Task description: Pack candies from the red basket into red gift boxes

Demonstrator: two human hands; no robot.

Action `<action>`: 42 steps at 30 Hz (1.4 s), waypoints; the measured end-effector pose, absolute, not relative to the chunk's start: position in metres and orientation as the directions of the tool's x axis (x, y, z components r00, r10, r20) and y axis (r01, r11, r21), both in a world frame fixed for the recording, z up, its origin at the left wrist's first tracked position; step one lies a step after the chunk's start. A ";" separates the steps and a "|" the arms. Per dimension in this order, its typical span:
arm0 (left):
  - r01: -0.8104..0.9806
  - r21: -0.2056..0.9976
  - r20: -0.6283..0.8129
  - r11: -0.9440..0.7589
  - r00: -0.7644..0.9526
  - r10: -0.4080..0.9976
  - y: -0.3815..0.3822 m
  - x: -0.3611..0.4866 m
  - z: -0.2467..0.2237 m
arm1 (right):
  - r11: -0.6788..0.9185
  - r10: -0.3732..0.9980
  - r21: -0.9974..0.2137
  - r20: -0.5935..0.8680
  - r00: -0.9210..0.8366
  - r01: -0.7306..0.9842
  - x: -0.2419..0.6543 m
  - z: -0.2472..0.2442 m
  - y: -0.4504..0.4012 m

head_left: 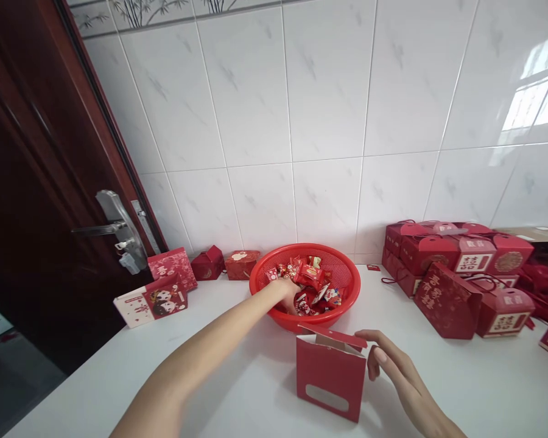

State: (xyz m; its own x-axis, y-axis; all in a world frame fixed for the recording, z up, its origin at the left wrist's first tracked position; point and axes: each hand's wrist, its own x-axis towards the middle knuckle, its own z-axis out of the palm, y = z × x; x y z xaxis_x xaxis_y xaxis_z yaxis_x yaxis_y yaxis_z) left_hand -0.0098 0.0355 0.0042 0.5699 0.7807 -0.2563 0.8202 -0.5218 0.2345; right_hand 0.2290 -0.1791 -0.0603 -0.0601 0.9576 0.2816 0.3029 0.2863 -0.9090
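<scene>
Big stuff first: we have a tiled wall (329, 91) behind, a white table (201, 377) below it, a dark door (27, 152) on the left. Stacked boxes (432, 255), red, sit by the wall on our right.

Our left forearm (219, 353) runs in from bottom left, slanting up and forward, elbow end low, wrist over the basket rim. Red plastic basket (344, 267) is mid-table near the wall. Red box (331, 371) stands upright just in front of it, between our forearm and right hand, top flap raised, pale window low on the face we see.

Right hand (399, 371) is at the box's right upper edge: wrist low right, forefinger stretched toward the flap corner, thumb apart from it, other fingers curled. Grip loose, not pinching; can't tell if the fingertip touches.

Left hand (288, 295) is down in the basket, back of hand up, fingers hidden among the sweets. Can't tell if it's pinching any.

Smallest: wrapped sweets (310, 277), mostly red, heaped in the basket.
</scene>
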 end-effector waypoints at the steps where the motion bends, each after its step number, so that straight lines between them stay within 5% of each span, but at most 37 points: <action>1: 0.825 0.225 -0.268 -0.518 0.563 0.782 0.036 -0.010 0.003 | 0.281 0.959 -0.908 0.277 -0.059 0.312 0.228 -0.059 -0.179; 8: 0.784 0.342 -0.311 -0.518 0.614 0.725 0.025 -0.019 0.005 | 0.316 0.945 -0.883 0.325 -0.032 0.348 0.230 -0.049 -0.172; 16: 0.605 0.647 -0.127 -0.464 0.686 0.717 0.019 -0.014 0.004 | 0.447 0.850 -0.808 0.517 0.099 0.383 0.220 -0.004 -0.104; 23: 0.358 0.814 0.199 -0.458 0.569 0.798 0.021 -0.017 0.015 | 0.221 0.975 -0.975 0.221 -0.019 -0.009 0.182 0.018 -0.040; 27: 0.289 0.835 0.269 -0.469 0.530 0.804 0.021 -0.019 0.017 | 0.163 0.979 -0.973 0.179 -0.093 -0.161 0.169 0.011 -0.028; 31: 0.315 0.835 0.260 -0.452 0.497 0.828 0.026 -0.021 0.015 | 0.205 0.979 -0.913 0.197 0.061 -0.351 0.173 0.004 -0.023; 42: 0.674 0.609 -0.017 -0.417 0.537 0.843 0.036 -0.017 0.017 | 0.194 0.981 -0.776 0.173 0.092 -0.600 0.176 0.008 -0.028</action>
